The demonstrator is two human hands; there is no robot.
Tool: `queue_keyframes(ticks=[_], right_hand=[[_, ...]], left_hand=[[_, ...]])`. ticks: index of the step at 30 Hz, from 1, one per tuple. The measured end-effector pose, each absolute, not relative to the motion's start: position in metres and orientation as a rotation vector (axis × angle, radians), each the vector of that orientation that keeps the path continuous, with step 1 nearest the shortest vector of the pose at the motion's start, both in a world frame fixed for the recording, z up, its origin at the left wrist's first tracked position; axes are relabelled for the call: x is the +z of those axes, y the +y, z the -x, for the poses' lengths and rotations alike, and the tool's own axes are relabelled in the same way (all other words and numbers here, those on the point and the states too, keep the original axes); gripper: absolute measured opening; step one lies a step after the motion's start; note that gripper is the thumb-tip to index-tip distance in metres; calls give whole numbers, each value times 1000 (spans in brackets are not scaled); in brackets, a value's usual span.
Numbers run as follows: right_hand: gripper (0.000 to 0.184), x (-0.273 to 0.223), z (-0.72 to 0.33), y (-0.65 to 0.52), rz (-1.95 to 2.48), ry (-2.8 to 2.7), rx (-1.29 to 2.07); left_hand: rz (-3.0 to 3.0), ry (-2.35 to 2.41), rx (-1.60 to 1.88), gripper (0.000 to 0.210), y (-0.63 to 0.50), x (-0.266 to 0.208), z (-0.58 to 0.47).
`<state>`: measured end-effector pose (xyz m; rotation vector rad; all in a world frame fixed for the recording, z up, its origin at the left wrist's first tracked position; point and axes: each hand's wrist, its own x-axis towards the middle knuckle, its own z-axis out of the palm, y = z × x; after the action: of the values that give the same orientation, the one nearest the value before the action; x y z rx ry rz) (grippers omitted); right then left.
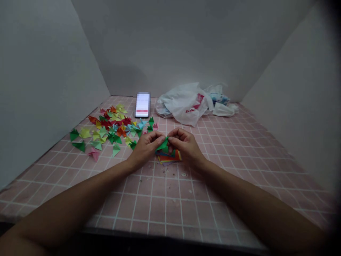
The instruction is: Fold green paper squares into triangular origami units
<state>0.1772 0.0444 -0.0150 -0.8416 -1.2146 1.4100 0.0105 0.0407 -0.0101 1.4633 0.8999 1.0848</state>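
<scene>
Green folded paper piece (162,145): pinched in the shut grip of your left hand (145,147) and right hand (186,145), above coloured paper stack (170,157) on pink desk (165,199).

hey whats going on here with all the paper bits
A person is folding a green paper, pinched between the left hand and right hand just above a small stack of coloured sheets on the pink checked table. To the left lies a spread of folded pieces in many colours. Further back a phone lies with its screen lit, and beside it some white plastic bags.
</scene>
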Motion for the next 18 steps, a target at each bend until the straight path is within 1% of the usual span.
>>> queue_keyframes(ticks=[1,4,10,18], right_hand=[[16,-16,-177,45,830,-1192,1416],[17,-18,-177,46,800,-1147,1423],[16,-18,-177,45,786,-1189,1396],[16,-17,-176,45,778,-1216,1399]], left_hand=[[-1450,891,1106,21,41,-10,-11],[-1431,872,1167,26,40,-11,-13],[-1519,936,1204,17,39,-10,-13],[-1550,954,1239,13,37,-7,-13]])
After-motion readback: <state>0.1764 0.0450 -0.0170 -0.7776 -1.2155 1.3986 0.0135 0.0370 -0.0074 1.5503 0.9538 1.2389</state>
